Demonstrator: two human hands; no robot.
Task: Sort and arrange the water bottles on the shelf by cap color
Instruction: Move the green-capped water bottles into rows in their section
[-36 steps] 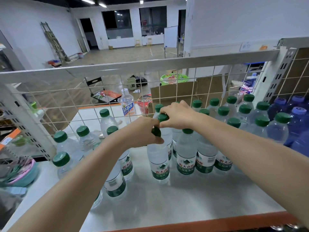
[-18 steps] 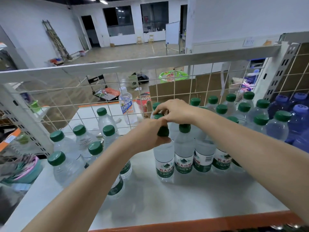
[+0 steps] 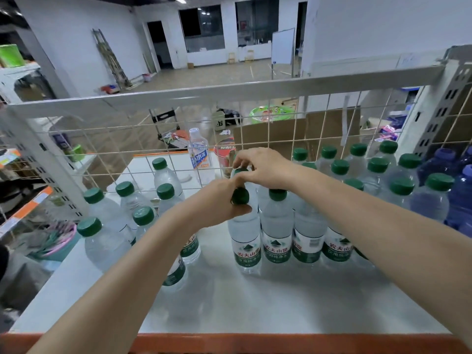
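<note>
My left hand grips the neck and green cap of a clear water bottle standing at the left end of the front row. My right hand pinches the green cap of a second bottle just behind it. To the right stands a packed block of green-capped bottles. A looser group of green-capped bottles stands at the left, partly hidden by my left forearm. Blue bottles with purple caps fill the far right.
The white shelf has an orange front edge and a wire mesh back. Beyond the mesh stand a clear bottle with a blue label, a red cup and cardboard boxes. A lower shelf holds a bowl at the left.
Both hands with their bottles have shifted slightly right, bringing the front bottle up against the row. The view has tilted a little.
</note>
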